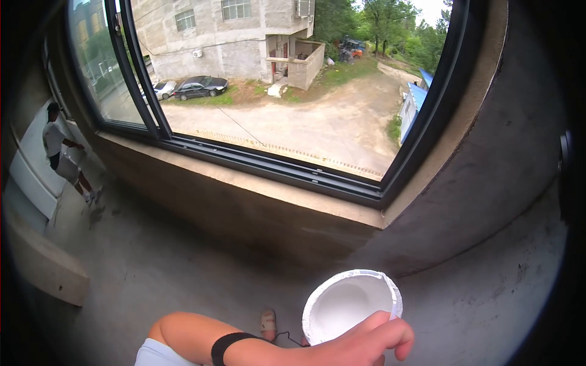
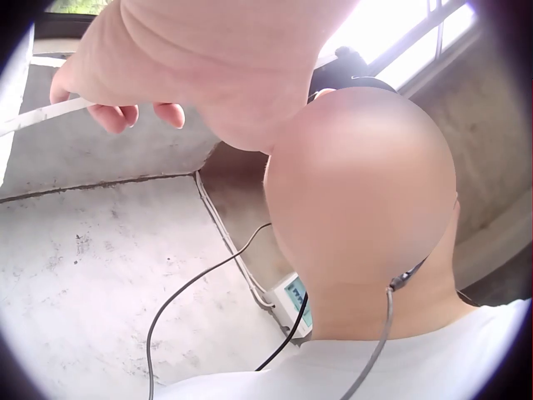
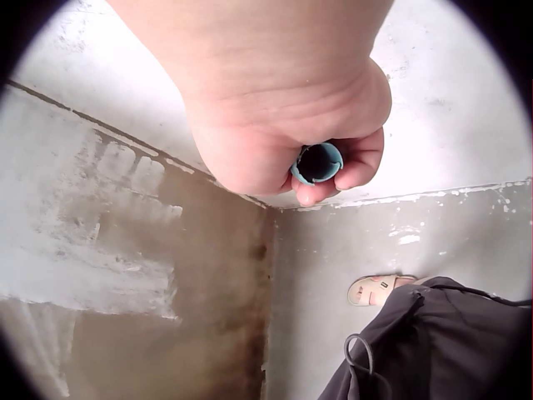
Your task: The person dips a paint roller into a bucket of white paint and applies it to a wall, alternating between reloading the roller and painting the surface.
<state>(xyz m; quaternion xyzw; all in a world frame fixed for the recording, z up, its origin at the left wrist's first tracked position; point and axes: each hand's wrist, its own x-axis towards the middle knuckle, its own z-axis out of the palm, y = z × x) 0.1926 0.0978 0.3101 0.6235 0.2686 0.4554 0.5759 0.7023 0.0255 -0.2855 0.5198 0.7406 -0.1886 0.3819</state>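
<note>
Reaching across the bottom of the head view, my left hand (image 1: 378,335) grips the near right side of a white bucket (image 1: 329,299). White material coats the bucket's rim and inside. In the left wrist view, the left hand (image 2: 175,67) has its fingers curled by a narrow white strip (image 2: 42,115) that runs off to the left. My right hand (image 3: 291,142) appears only in the right wrist view, its fingers wrapped around a teal hollow tube-like handle (image 3: 321,164). The handle's open end faces the camera; its other end is hidden behind the hand.
A large window (image 1: 287,165) with a dark frame sits above a bare sill (image 1: 244,183). White patches mark a brownish wall (image 3: 125,242). Another person (image 1: 58,140) stands far left, holding a light container (image 1: 70,163). A sandalled foot (image 1: 268,323) is on the grey floor.
</note>
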